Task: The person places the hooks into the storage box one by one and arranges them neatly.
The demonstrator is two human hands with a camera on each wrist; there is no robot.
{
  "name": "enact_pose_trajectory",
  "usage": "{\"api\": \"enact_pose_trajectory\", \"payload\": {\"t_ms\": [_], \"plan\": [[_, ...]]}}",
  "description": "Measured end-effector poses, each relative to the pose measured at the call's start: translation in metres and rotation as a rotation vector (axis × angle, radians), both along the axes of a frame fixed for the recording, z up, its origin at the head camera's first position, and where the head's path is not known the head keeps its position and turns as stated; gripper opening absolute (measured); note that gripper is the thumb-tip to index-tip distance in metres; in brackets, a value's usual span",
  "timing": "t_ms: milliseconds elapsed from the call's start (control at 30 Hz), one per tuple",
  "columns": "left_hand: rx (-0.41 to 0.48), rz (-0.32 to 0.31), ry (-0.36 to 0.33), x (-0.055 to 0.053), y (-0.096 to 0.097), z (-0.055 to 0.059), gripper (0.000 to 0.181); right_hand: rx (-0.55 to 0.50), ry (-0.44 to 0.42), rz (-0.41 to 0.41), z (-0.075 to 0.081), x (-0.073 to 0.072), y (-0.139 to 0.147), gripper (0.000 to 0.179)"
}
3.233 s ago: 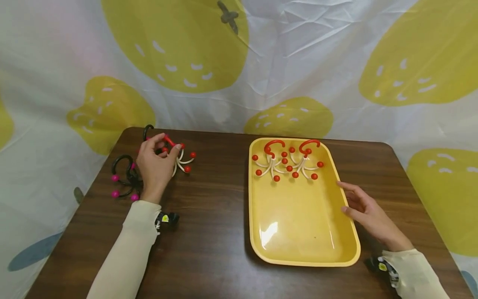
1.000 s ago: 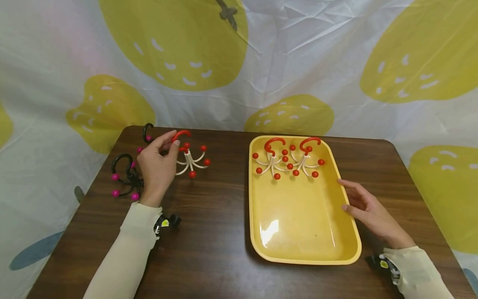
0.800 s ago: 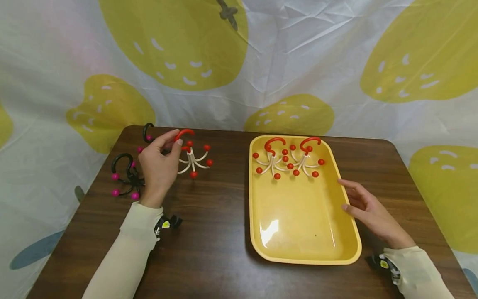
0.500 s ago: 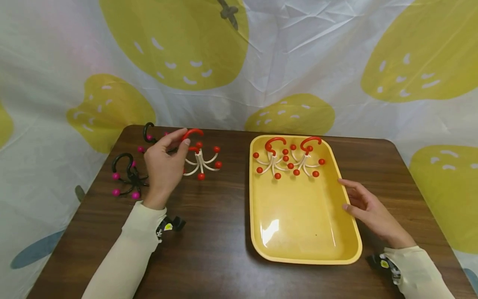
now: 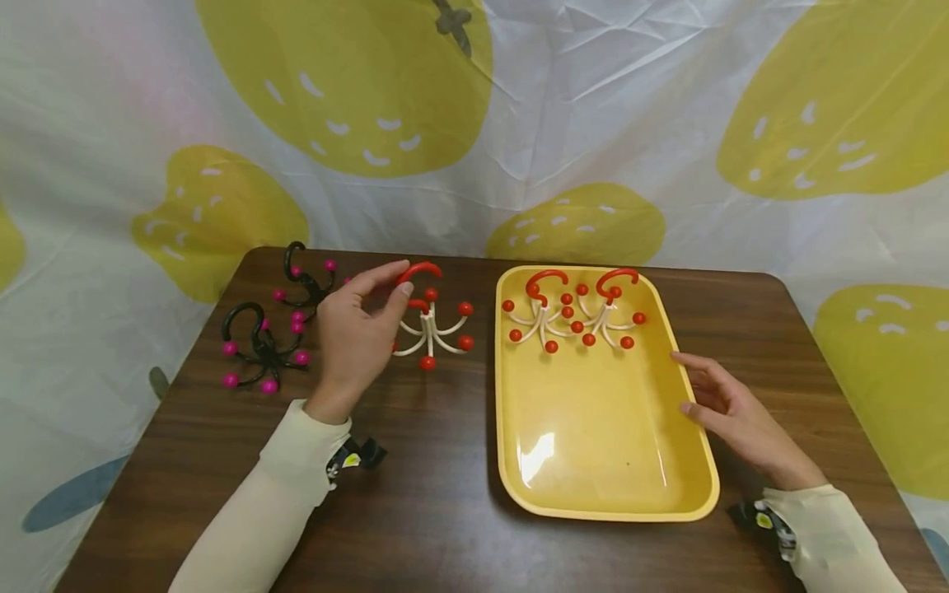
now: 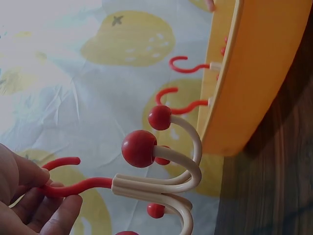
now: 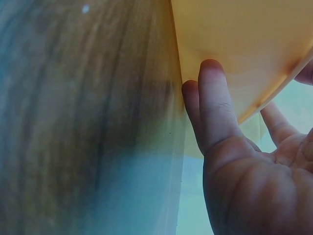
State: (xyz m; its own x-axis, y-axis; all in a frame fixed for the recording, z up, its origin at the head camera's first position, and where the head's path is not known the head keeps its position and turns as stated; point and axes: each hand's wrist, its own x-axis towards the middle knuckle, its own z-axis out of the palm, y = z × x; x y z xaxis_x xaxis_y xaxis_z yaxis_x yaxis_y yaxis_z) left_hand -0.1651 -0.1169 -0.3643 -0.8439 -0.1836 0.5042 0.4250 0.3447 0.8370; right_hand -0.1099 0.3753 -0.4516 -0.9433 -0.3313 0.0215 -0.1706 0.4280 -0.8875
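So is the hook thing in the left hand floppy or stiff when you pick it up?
The hook thing is probably stiff: its white arms stand out in curves. It's likely light, since the left hand just pinches its red top. Those spread arms might snag neighbours.

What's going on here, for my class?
A person's left hand pinches the red hook of a white, many-armed, red-tipped hanger, held left of a yellow rectangular plastic-looking tray. Their right hand touches the tray's right side. Two matching hangers stand in its far end; two black, pink-tipped hangers sit on the brown wood-grain table.
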Motion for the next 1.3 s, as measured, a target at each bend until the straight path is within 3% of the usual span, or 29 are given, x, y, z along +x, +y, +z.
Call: {"api": "enact_pose_trajectory", "payload": {"t_ms": [333, 900, 1300], "plan": [[0.029, -0.128, 0.002, 0.005, 0.021, 0.004, 0.024, -0.009, 0.000, 0.007, 0.001, -0.002, 0.000, 0.065], [-0.002, -0.283, 0.014, 0.012, 0.071, 0.006, 0.023, -0.006, -0.012, 0.001, 0.000, 0.000, 0.000, 0.065], [-0.025, -0.404, -0.033, 0.013, 0.106, 0.005, 0.022, -0.003, -0.014, 0.003, 0.001, 0.000, 0.001, 0.065]]}}
